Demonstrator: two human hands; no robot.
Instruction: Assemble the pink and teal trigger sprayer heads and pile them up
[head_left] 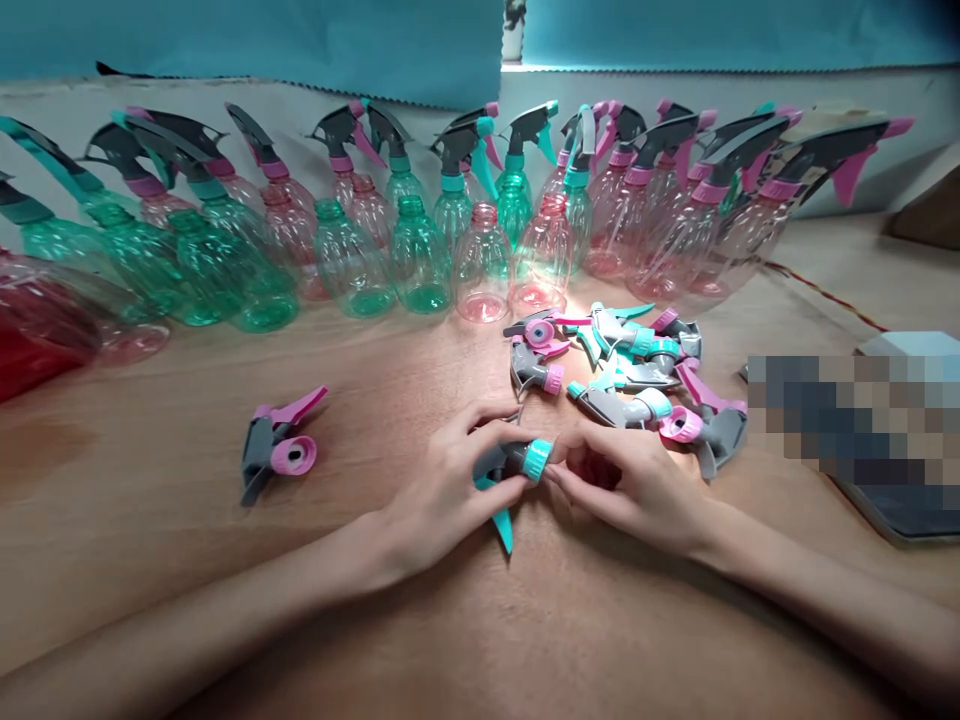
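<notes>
My left hand (pixel 450 480) is closed around a grey spray head with a teal collar and teal trigger (pixel 517 465), held low over the wooden table (pixel 187 560). My right hand (pixel 637 485) meets it from the right, fingers curled and pinching at the teal collar. Just behind my hands lies a pile of several loose spray heads (pixel 630 375) in grey, pink and teal. One pink and grey spray head (pixel 277 445) lies alone to the left.
Rows of green and pink plastic spray bottles (pixel 420 240) stand along the back, some with heads fitted, some bare. A red bag (pixel 37 340) sits at far left. A grey device (pixel 907 500) lies at the right edge.
</notes>
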